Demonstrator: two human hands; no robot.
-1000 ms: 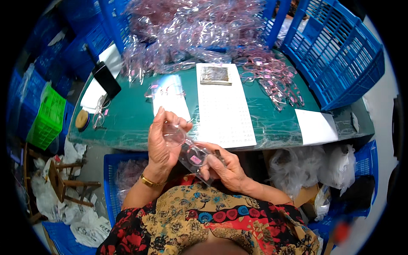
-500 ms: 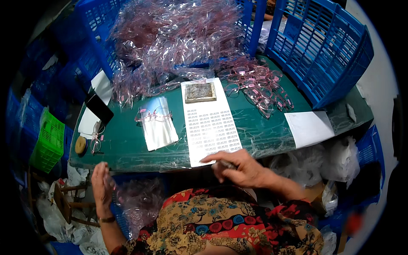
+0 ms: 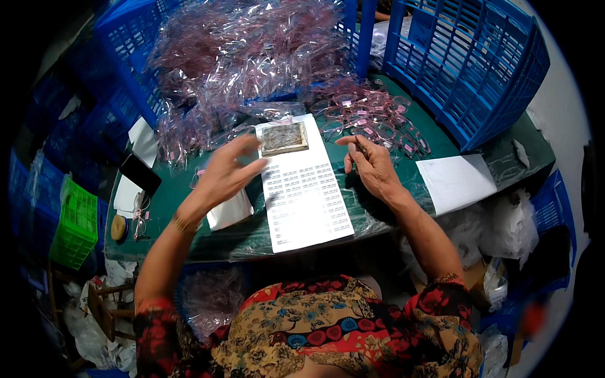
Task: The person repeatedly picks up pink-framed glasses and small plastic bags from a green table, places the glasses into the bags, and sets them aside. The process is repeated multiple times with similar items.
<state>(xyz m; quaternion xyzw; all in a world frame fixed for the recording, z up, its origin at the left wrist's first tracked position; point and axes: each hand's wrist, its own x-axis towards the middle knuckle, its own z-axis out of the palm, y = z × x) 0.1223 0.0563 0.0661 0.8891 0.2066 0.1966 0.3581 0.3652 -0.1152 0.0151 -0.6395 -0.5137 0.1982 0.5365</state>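
Observation:
My left hand [image 3: 225,173] is over the green table, fingers apart and empty, slightly blurred. Its fingertips are near a framed block with a worn, mottled top [image 3: 285,138] that lies on a white sheet of printed labels [image 3: 305,208]. Under that hand is a stack of clear plastic sleeves [image 3: 230,211], with pink-framed glasses [image 3: 197,178] mostly hidden on it. To the right of the sheet, my right hand [image 3: 375,169] is closed on a small, dark slim tool [image 3: 362,150], whose kind I cannot make out. Beyond it lies a heap of pink-framed glasses with small tags [image 3: 372,116].
Bagged glasses [image 3: 252,57] spill from a blue crate at the back. Another blue crate [image 3: 466,69] stands on its side at right, above a white paper [image 3: 455,181]. At left are a black phone [image 3: 140,173], a single pair of glasses [image 3: 139,217] and a roll of tape [image 3: 118,228].
My left hand has risen from beside the table's front edge to over the sleeves, near the block. My right hand has moved up and right off the label sheet, still holding the dark tool.

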